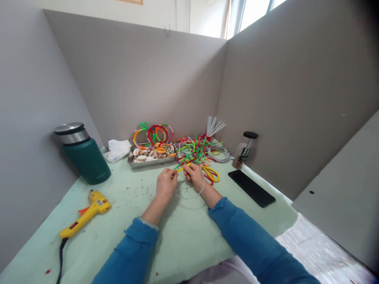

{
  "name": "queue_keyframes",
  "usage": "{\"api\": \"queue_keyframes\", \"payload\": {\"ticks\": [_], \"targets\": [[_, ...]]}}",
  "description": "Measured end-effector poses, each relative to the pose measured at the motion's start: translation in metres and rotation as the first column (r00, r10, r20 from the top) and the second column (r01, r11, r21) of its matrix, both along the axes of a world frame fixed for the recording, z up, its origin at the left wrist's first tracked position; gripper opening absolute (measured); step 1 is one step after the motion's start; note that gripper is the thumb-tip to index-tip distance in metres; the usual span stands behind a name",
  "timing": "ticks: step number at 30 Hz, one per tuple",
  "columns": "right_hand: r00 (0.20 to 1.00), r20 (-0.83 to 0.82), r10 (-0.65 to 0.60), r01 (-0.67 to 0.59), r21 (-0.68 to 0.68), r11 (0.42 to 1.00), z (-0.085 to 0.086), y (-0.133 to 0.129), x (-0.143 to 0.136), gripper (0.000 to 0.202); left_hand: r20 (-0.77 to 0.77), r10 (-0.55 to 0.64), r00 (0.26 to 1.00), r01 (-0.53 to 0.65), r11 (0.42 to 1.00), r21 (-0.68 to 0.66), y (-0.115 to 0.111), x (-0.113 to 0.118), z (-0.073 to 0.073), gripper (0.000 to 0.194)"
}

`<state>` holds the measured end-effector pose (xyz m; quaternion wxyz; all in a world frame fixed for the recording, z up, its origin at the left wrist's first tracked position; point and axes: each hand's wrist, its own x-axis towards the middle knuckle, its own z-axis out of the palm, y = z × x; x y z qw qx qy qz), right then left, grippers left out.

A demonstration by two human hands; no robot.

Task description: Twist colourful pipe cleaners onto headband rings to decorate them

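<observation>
A thin pale ring (189,197) is held up between my two hands over the table. Along its far side runs a yellow fuzzy wrap (180,170), which looks like pipe cleaner. My left hand (166,184) is closed, thumb and fingers pinching the wrap's left end. At the other end my right hand (194,176) pinches the ring and the yellow piece. Just beyond my fingers lies a heap of coloured pipe cleaners (197,148). Yellow and red loops (212,174), perhaps scissor handles, lie beside my right wrist. The exact fingertip contact is partly hidden.
On the left are a yellow glue gun (85,213) with its cord and a green bottle (85,157). A metal tray (154,161) of shells, wrapped hoops (156,134) and tissues (117,149) are at the back. A jar (244,152) and a black phone (251,188) lie right.
</observation>
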<state>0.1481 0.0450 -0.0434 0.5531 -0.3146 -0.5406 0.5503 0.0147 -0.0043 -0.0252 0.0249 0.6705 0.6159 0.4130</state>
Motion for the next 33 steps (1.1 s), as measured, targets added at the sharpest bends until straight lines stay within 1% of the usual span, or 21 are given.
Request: {"api": "queue_keyframes", "payload": {"ticks": [5,12,20,25,27,29,31,33], "targets": [[1.000,0.030,0.008,-0.008,0.006,1.000,0.0016,-0.0012,0.0000,0.034,-0.009,0.031,0.999,-0.031,0.998,-0.048,0.0023,-0.0010,-0.0016,0.018],[0.999,0.032,0.011,-0.012,0.011,1.000,0.0019,-0.0017,0.0004,0.034,0.034,0.068,0.997,-0.063,0.991,-0.116,0.0042,-0.0018,-0.0008,0.016],[0.999,0.041,0.013,-0.014,0.011,1.000,0.0028,-0.0030,-0.0001,0.033,0.065,0.073,0.995,-0.066,0.992,-0.105,0.0048,-0.0025,-0.0015,0.017],[0.999,0.047,0.013,-0.014,0.012,1.000,0.0037,-0.0030,-0.0003,0.034,0.058,0.062,0.996,-0.054,0.991,-0.123,0.0038,-0.0017,0.0009,0.018],[0.998,0.054,0.016,-0.017,0.006,1.000,0.0043,-0.0032,-0.0003,0.034,0.095,0.061,0.994,-0.045,0.986,-0.162,0.0033,-0.0014,0.0026,0.019],[0.998,0.055,0.019,-0.019,0.002,1.000,0.0042,-0.0028,-0.0004,0.034,0.177,0.064,0.982,-0.026,0.977,-0.211,0.0030,-0.0013,0.0038,0.020],[0.998,0.056,0.021,-0.021,-0.002,1.000,0.0031,-0.0018,-0.0005,0.034,0.280,0.064,0.958,0.011,0.966,-0.257,0.0034,-0.0017,0.0036,0.021],[0.998,0.057,0.022,-0.022,-0.003,1.000,0.0016,-0.0006,-0.0007,0.034,0.396,0.069,0.916,0.057,0.954,-0.296,0.0044,-0.0025,0.0019,0.022]]}}
